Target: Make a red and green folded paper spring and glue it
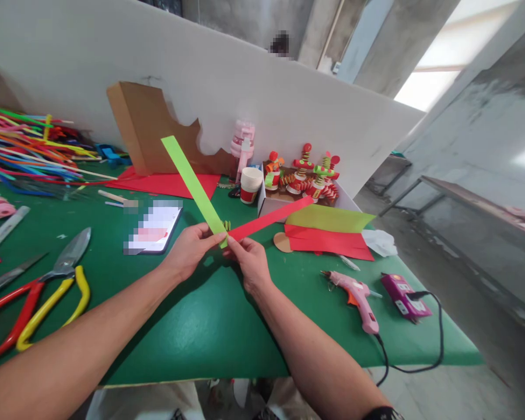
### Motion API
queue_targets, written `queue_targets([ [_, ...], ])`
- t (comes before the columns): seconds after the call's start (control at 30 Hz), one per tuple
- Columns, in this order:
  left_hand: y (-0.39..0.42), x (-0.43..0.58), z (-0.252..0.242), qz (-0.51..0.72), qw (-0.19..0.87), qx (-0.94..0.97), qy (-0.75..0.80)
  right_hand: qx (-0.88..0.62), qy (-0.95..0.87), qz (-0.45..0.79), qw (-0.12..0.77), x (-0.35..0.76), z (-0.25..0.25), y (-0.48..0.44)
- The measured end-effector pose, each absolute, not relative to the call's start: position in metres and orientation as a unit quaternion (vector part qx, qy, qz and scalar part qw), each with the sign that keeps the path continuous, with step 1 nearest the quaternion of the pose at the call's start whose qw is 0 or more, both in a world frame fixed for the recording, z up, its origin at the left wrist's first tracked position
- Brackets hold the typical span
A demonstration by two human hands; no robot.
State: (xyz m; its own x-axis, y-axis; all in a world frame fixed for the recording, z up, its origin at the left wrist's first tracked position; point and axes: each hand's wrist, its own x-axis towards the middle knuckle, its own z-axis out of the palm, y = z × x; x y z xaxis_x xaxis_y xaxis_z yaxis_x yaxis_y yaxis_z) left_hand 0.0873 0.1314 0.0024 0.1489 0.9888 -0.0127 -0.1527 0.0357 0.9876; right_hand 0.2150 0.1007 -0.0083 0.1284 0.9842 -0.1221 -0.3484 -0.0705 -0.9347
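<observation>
Pinching — left grip (191,249) the green strip (193,182), right grip (252,263) the red strip (271,217) (ends meeting)

Through my remote feed I see a smooth white partition panel (324,105) standing behind a green-covered table (175,344). Beyond are patchy grey concrete walls (472,140), a long grey bench (481,201), a grey concrete floor (420,248) and a bright, glaring window (441,49).
</observation>
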Motion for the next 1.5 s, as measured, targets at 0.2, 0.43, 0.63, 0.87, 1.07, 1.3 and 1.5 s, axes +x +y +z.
queue_targets([
  [0.2,0.132,0.083,0.005,0.479,0.585,0.507,0.414,-0.464,-0.321,0.574,0.593,0.218,-0.01,0.103],
  [0.43,0.131,0.08,0.01,0.448,0.552,0.555,0.433,-0.453,-0.305,0.596,0.588,0.22,-0.007,0.101],
  [0.63,0.131,0.082,0.008,0.449,0.552,0.544,0.444,-0.45,-0.313,0.597,0.586,0.219,-0.008,0.102],
  [0.87,0.131,0.082,0.007,0.477,0.518,0.546,0.454,-0.432,-0.323,0.654,0.53,0.217,-0.005,0.099],
  [1.07,0.131,0.083,0.005,0.487,0.533,0.522,0.454,-0.429,-0.342,0.646,0.531,0.218,-0.006,0.097],
  [1.3,0.131,0.084,0.005,0.497,0.559,0.497,0.439,-0.415,-0.325,0.67,0.522,0.22,-0.004,0.099],
  [1.5,0.132,0.083,0.008,0.503,0.546,0.496,0.45,-0.408,-0.271,0.648,0.583,0.222,0.001,0.104],
])
